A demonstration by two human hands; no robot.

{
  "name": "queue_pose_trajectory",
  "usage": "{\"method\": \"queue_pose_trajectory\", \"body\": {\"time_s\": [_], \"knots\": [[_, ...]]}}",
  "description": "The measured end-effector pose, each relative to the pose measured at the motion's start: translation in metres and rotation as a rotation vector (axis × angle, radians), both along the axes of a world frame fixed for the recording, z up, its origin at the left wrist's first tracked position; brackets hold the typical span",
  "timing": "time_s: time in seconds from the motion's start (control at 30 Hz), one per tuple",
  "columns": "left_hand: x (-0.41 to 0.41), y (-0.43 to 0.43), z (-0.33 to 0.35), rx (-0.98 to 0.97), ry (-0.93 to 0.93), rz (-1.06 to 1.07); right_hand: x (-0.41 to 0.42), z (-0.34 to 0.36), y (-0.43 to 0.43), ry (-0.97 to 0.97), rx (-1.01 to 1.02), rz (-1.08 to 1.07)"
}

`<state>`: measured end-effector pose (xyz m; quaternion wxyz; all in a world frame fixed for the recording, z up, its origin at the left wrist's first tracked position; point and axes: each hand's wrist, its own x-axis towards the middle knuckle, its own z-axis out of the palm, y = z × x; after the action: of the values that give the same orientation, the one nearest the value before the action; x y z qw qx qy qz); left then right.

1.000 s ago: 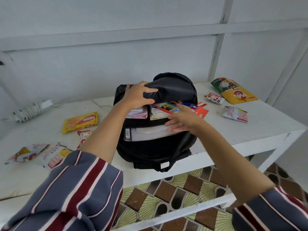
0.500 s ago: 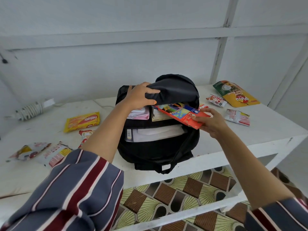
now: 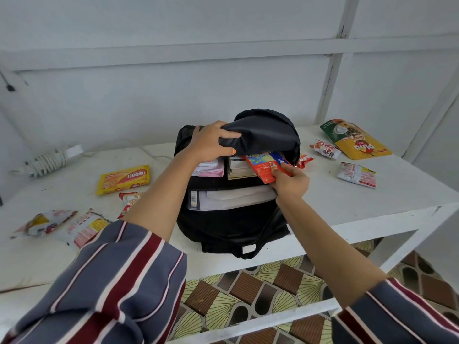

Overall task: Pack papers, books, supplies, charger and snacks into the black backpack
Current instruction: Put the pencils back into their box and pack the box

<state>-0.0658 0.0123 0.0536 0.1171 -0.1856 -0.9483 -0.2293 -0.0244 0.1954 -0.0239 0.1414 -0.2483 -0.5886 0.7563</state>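
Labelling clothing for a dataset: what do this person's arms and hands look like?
The left sleeve and right sleeve are grey-blue with maroon and white stripes, ending near the elbows. The left hand has an orange-painted thumbnail; the right hand is bare.

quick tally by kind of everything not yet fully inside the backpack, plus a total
snack packets, on the table: 8
charger, coiled, on the table: 1
pencil box, in the grip of the right hand at the mouth of the backpack: 1
total: 10
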Motion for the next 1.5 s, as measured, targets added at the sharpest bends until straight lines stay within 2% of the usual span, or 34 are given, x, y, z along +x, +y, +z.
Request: {"method": "queue_pose_trajectory", "body": {"time_s": [0.1,0.13,0.17,0.23,0.27,0.33,0.4,0.47,0.53,0.77,0.93,1.0,1.07,1.17,1.5], "knots": [[-0.001,-0.002,0.002,-0.04,0.01,0.005,0.013,0.005,0.002,0.004,-0.035,0.187],[-0.001,-0.003,0.002,-0.041,0.007,0.0,0.019,0.007,0.007,-0.002,0.114,0.262],[-0.002,-0.004,0.001,-0.03,0.003,-0.008,0.024,0.007,0.015,-0.007,0.409,0.309],[-0.003,-0.004,-0.001,0.002,-0.008,-0.021,0.03,0.01,0.031,0.045,1.041,0.224],[-0.004,-0.004,-0.003,0.01,-0.01,-0.021,0.03,0.011,0.038,0.124,1.205,0.185],[-0.004,-0.005,-0.003,0.016,-0.013,-0.015,0.025,0.01,0.044,0.346,1.358,0.325],[-0.004,-0.005,-0.003,0.036,-0.023,-0.023,0.016,-0.001,0.045,0.486,1.539,0.499],[-0.004,-0.006,-0.002,0.045,-0.033,-0.04,0.01,-0.01,0.04,0.48,1.64,0.569],[-0.005,-0.006,-0.003,0.032,-0.036,-0.049,0.003,-0.013,0.034,0.455,1.716,0.528],[-0.006,-0.007,-0.002,0.039,-0.049,-0.046,-0.016,-0.016,0.02,0.279,1.659,0.489],[-0.007,-0.008,-0.002,0.032,-0.045,-0.049,-0.022,-0.015,0.021,0.233,1.643,0.479],[-0.006,-0.008,-0.002,0.03,-0.045,-0.047,-0.022,-0.011,0.021,0.241,1.622,0.463],[-0.006,-0.008,-0.002,0.029,-0.043,-0.046,-0.021,-0.011,0.022,0.327,1.633,0.413],[-0.007,-0.009,-0.002,0.016,-0.036,-0.044,-0.018,-0.019,0.021,0.421,1.725,0.405],[-0.011,-0.009,-0.005,0.015,-0.037,-0.047,-0.026,-0.018,0.015,0.264,1.688,0.474]]}}
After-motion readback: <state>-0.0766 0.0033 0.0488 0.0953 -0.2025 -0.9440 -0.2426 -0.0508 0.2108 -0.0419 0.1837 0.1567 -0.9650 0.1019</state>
